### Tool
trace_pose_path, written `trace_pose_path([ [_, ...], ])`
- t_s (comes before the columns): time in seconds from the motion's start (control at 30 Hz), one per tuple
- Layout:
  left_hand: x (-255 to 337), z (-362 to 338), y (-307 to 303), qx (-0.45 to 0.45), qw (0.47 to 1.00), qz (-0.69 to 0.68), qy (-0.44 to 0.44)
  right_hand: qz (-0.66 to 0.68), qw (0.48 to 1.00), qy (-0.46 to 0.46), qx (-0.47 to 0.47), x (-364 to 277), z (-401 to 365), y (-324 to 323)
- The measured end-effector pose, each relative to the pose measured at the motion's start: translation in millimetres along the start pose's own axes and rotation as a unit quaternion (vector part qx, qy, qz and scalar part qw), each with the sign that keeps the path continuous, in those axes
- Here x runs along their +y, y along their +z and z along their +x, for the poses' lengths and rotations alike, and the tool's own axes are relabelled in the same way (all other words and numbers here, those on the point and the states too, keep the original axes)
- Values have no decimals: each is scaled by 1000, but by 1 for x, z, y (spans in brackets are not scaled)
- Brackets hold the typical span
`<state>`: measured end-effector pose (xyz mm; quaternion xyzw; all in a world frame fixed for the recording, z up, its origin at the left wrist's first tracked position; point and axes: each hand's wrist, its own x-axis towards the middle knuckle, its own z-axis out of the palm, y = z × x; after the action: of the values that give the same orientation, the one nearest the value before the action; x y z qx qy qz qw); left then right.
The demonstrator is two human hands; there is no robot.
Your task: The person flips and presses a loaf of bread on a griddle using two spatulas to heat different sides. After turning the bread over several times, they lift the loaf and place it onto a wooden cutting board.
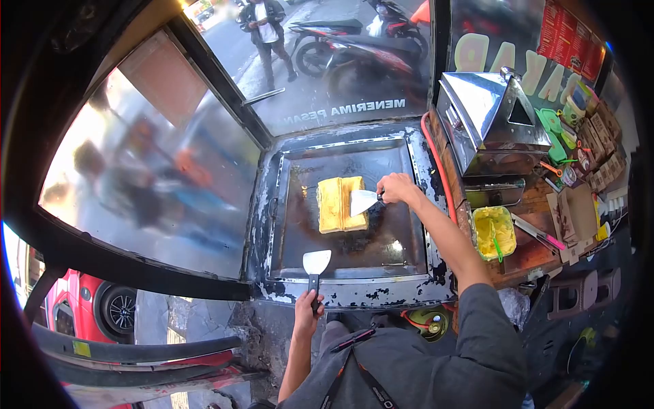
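Observation:
Two yellow slabs of bread (331, 206) lie side by side on the dark flat griddle (381, 252). My right hand (398, 188) is closed round the dark handle of a scraper, whose pale wide blade (361, 202) rests over the right slab. Near the griddle's front edge, my left hand (308, 312) grips the black handle of a second scraper (316, 262). That blade points away from me, apart from the bread.
On the wooden side table (528, 255) at right stand a yellow margarine tub (494, 233) with a green utensil, tongs (538, 232) and a metal box (490, 129). A red hose (441, 163) runs beside the griddle. Glass panels (347, 75) enclose it; a person (264, 31) stands outside.

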<state>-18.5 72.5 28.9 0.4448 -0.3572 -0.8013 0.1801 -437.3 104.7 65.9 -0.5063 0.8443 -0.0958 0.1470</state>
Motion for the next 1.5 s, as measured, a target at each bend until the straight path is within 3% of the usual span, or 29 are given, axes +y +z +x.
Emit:
trace_pose_path([
  [0.4,-13,-24,-13,-1,1000,-24,6,-91,995,-37,23,-11,17,11],
  [0.6,-9,-19,-7,4,1000,-22,12,-4,999,-24,42,-17,16,-19],
  [0.8,-10,-10,-2,-6,1000,-10,6,-97,995,29,4,2,42,14],
  [1.0,-5,-17,4,9,1000,-9,6,-25,999,-16,35,-6,13,-13],
  [1.1,-9,-18,-2,9,1000,-15,-7,-39,999,-29,1,-21,-2,-20],
  [1.23,-6,-14,0,7,1000,-9,-18,-142,989,28,-29,-30,12,8],
  [1.33,-2,-6,0,-5,1000,6,-7,-162,986,19,-27,-35,15,7],
  [1.5,4,-2,0,2,1000,-8,-16,-71,996,-56,17,-22,-3,1],
])
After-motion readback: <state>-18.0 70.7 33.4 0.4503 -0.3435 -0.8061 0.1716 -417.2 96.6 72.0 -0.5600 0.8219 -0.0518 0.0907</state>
